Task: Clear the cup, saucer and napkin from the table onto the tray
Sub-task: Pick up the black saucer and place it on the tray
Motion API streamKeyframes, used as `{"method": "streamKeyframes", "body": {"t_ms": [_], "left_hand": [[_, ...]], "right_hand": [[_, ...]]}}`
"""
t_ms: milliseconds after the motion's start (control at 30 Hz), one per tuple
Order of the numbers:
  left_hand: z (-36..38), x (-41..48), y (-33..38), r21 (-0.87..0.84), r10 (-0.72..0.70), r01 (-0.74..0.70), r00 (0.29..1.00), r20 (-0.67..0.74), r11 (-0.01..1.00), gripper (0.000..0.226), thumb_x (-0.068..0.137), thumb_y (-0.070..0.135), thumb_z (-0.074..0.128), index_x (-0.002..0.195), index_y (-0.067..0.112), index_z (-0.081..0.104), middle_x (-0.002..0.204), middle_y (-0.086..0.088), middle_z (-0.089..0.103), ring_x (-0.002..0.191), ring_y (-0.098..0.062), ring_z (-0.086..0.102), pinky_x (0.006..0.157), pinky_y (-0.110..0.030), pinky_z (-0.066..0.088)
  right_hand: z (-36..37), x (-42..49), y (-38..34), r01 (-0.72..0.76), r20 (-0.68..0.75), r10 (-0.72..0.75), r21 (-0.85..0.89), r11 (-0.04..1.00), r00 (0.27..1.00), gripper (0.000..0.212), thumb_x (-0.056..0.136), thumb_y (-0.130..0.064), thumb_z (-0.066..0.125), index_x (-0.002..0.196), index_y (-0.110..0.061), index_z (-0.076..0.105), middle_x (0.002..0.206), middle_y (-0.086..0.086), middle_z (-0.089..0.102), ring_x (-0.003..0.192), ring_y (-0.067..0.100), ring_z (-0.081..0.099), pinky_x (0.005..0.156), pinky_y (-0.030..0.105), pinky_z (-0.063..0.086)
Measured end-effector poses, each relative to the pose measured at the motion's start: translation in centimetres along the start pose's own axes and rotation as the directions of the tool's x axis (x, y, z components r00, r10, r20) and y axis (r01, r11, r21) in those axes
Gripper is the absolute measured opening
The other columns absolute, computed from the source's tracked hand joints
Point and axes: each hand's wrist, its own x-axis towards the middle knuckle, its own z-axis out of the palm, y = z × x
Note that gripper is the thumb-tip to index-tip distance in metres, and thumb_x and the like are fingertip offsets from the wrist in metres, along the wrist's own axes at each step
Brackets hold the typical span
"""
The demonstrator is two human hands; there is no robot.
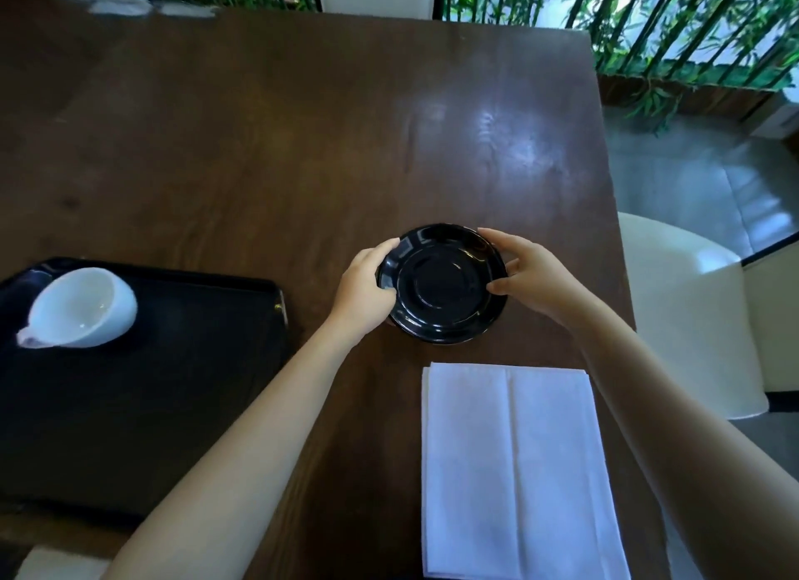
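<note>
- The round glossy black saucer (441, 283) sits between both hands on the dark brown wooden surface (259, 147); whether it rests on the wood or is just lifted cannot be told.
- The left hand (367, 289) has its fingers (385, 250) curled closed on the saucer's left rim, thumb at the near edge.
- The right hand (532, 276) grips the right rim — its fingers (497, 235) over the far edge, thumb pressing the near side.
- Just nearer than the right fingers lies the folded white rectangular napkin (514, 471), flat on the surface, apart from the saucer.
- Well to the left of the left fingers is the flat black rectangular tray (173, 406) — the white ceramic cup (82, 307) lies tipped on its side in the tray's far corner.
- Beyond the right fingers, off the surface's edge, stands a white chair (691, 302).
</note>
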Motion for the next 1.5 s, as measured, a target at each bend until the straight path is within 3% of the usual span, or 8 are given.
{"method": "streamKeyframes", "body": {"t_ms": [100, 200, 500, 600, 700, 800, 967, 1500], "left_hand": [[-2.8, -1.3, -1.2, -0.005, 0.000, 0.000, 0.999, -0.040, 1.000, 0.067, 0.081, -0.008, 0.051, 0.137, 0.028, 0.041, 0.135, 0.001, 0.042, 0.113, -0.010, 0.040, 0.089, -0.025, 0.047], [-5.9, -2.7, -2.9, 0.001, -0.021, 0.021, 0.997, -0.077, 1.000, 0.067, 0.082, -0.007, 0.052, 0.137, 0.029, 0.040, 0.136, 0.003, 0.042, 0.109, -0.004, 0.038, 0.071, -0.007, 0.036], [-15.2, -7.7, -8.9, -0.042, -0.120, 0.113, 0.968, -0.221, 0.993, 0.065, 0.080, -0.002, 0.054, 0.136, 0.029, 0.042, 0.137, 0.002, 0.042, 0.118, -0.013, 0.043, 0.093, -0.033, 0.047], [-17.7, -9.0, -10.7, -0.078, -0.156, 0.140, 0.955, -0.254, 0.987, 0.065, 0.079, -0.002, 0.052, 0.136, 0.029, 0.043, 0.135, 0.000, 0.043, 0.119, -0.020, 0.047, 0.093, -0.046, 0.050], [-19.8, -9.9, -12.5, -0.106, -0.187, 0.163, 0.942, -0.279, 0.981, 0.066, 0.077, -0.003, 0.053, 0.135, 0.028, 0.044, 0.137, -0.001, 0.045, 0.120, -0.022, 0.049, 0.093, -0.049, 0.050], [-21.2, -10.2, -14.3, -0.116, -0.216, 0.189, 0.926, -0.311, 0.975, 0.066, 0.077, -0.004, 0.054, 0.135, 0.027, 0.044, 0.141, -0.001, 0.043, 0.124, -0.023, 0.047, 0.097, -0.046, 0.048], [-22.0, -10.0, -16.8, -0.075, -0.240, 0.228, 0.914, -0.327, 0.971, 0.068, 0.078, -0.009, 0.052, 0.136, 0.024, 0.043, 0.146, 0.000, 0.039, 0.133, -0.018, 0.036, 0.094, -0.022, 0.034], [-21.8, -8.7, -18.8, -0.029, -0.263, 0.269, 0.908, -0.327, 0.963, 0.058, 0.085, -0.004, 0.048, 0.138, 0.018, 0.041, 0.145, -0.004, 0.038, 0.130, -0.022, 0.040, 0.097, -0.025, 0.034]], "right_hand": [[2.0, -0.2, -2.5, 0.029, 0.025, -0.029, -0.011, 1.000, 0.999, 0.079, 0.071, 0.011, 0.063, 0.136, -0.029, 0.043, 0.126, 0.006, 0.059, 0.107, 0.028, 0.060, 0.096, 0.043, 0.048], [4.7, -0.2, -5.0, 0.065, 0.046, -0.064, -0.026, 0.998, 0.997, 0.078, 0.070, 0.011, 0.063, 0.135, -0.028, 0.045, 0.125, 0.007, 0.061, 0.106, 0.029, 0.060, 0.096, 0.044, 0.048], [14.1, 0.6, -12.2, 0.163, 0.198, -0.141, -0.098, 0.982, 0.970, 0.077, 0.071, 0.008, 0.062, 0.136, -0.028, 0.044, 0.124, 0.010, 0.062, 0.104, 0.025, 0.060, 0.094, 0.036, 0.046], [17.2, 0.8, -14.1, 0.188, 0.232, -0.160, -0.101, 0.977, 0.959, 0.076, 0.071, 0.008, 0.061, 0.135, -0.027, 0.045, 0.117, 0.007, 0.064, 0.113, 0.026, 0.057, 0.095, 0.033, 0.044], [19.9, 1.3, -15.8, 0.215, 0.256, -0.182, -0.107, 0.971, 0.949, 0.075, 0.070, 0.008, 0.060, 0.134, -0.028, 0.046, 0.122, 0.001, 0.061, 0.103, 0.021, 0.059, 0.088, 0.027, 0.044], [22.1, 1.8, -16.8, 0.238, 0.280, -0.202, -0.100, 0.966, 0.938, 0.074, 0.069, 0.010, 0.060, 0.132, -0.029, 0.049, 0.119, -0.001, 0.062, 0.088, 0.013, 0.057, 0.079, 0.024, 0.042], [25.0, 2.8, -17.3, 0.212, 0.295, -0.170, -0.115, 0.971, 0.940, 0.074, 0.069, 0.011, 0.058, 0.132, -0.029, 0.049, 0.119, 0.002, 0.064, 0.088, 0.014, 0.056, 0.079, 0.025, 0.043], [28.6, 5.7, -15.9, 0.258, 0.294, -0.154, -0.357, 0.898, 0.943, 0.072, 0.075, 0.003, 0.055, 0.139, -0.024, 0.038, 0.133, 0.009, 0.052, 0.118, 0.028, 0.050, 0.084, 0.026, 0.037]]}}
